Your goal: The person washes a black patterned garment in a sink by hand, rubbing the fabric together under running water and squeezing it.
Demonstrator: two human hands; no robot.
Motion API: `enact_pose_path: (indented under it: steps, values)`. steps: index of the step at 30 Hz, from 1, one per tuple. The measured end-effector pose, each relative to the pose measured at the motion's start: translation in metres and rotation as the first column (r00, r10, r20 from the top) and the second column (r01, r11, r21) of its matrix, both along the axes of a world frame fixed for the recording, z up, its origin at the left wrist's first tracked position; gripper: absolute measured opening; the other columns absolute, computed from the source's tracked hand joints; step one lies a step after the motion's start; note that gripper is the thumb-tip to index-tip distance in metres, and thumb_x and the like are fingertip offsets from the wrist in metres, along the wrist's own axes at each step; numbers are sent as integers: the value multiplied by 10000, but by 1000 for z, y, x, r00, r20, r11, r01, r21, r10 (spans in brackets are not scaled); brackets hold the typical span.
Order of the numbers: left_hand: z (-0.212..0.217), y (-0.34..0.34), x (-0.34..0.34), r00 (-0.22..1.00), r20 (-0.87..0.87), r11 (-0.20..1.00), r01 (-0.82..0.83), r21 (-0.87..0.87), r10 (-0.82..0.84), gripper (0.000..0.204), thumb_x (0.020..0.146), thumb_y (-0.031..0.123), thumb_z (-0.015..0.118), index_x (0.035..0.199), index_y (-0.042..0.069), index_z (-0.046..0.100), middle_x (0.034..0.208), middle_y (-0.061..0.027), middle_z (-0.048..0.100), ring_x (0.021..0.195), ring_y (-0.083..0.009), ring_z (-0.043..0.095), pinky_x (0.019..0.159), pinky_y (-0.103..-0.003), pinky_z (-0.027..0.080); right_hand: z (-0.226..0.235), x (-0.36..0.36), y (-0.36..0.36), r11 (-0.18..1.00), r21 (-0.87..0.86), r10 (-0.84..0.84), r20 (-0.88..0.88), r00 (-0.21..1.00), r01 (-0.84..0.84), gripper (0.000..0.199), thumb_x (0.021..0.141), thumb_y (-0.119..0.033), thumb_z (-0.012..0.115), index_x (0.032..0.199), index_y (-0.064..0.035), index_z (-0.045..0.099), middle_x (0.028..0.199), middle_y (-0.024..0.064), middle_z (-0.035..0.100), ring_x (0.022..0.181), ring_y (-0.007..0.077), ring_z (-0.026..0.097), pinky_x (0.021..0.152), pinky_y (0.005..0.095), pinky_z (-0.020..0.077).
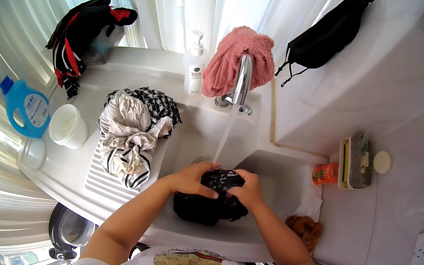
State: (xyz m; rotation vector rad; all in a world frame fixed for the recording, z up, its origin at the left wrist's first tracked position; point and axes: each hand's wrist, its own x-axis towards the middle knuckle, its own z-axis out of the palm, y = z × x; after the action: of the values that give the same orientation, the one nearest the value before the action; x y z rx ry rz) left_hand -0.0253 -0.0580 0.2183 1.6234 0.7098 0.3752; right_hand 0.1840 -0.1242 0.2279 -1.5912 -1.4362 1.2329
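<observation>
A wet black garment (210, 202) lies bunched in the white sink basin (198, 130). My left hand (192, 178) grips its left side and my right hand (248, 188) grips its right side, both pressed together on the cloth. Water (225, 135) streams from the chrome tap (243, 79) down onto the garment between my hands. A pink towel (233, 57) is draped over the tap.
A pile of striped and checked clothes (134, 130) sits on the ribbed washboard at left. A blue detergent bottle (25, 108), white tub (68, 126) and white pump bottle (194, 68) stand around the sink. Black-and-red clothing (79, 37) hangs left. A soap tray (356, 161) sits at right.
</observation>
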Motion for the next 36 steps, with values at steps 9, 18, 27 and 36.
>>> enact_pose_path:
  steps: [9, 18, 27, 36]
  values:
    - [-12, -30, -3, 948, 310, 967, 13, -254, 69, 724, 636, 184, 785, 1267, 24, 470, 1189, -139, 568, 1090, -247, 548, 966, -340, 418, 99, 9, -6, 933, 48, -166, -821, 546, 356, 576, 550, -69, 575, 1108, 72, 557, 1020, 172, 624, 910, 264, 621, 826, 364, 521]
    - [-11, -6, -23, 620, 221, 484, -294, -824, 753, 558, 657, 92, 458, 1213, 63, 494, 1037, -115, 611, 889, -279, 622, 773, -417, 544, 31, 21, 25, 947, -313, -254, -581, 773, 76, 332, 745, -61, 630, 1051, 63, 605, 937, 101, 659, 825, 173, 632, 751, 297, 513]
    - [-77, -15, -14, 427, -117, 25, -313, -949, 897, 314, 703, 176, 487, 962, 32, 592, 981, -146, 638, 900, -329, 621, 872, -476, 496, -62, -49, 42, 947, -220, -310, -422, 852, 235, 780, 679, -76, 634, 1391, -60, 313, 1205, 158, 454, 904, 189, 543, 839, 305, 440]
    - [-49, -23, -10, 412, 18, 179, -357, -917, 911, 287, 840, 266, 515, 1054, 86, 580, 1096, -124, 618, 1033, -300, 585, 905, -491, 471, -61, -73, 61, 971, -200, -195, -336, 921, 133, 643, 668, -13, 643, 1293, -16, 491, 1087, 122, 588, 914, 166, 573, 799, 295, 463]
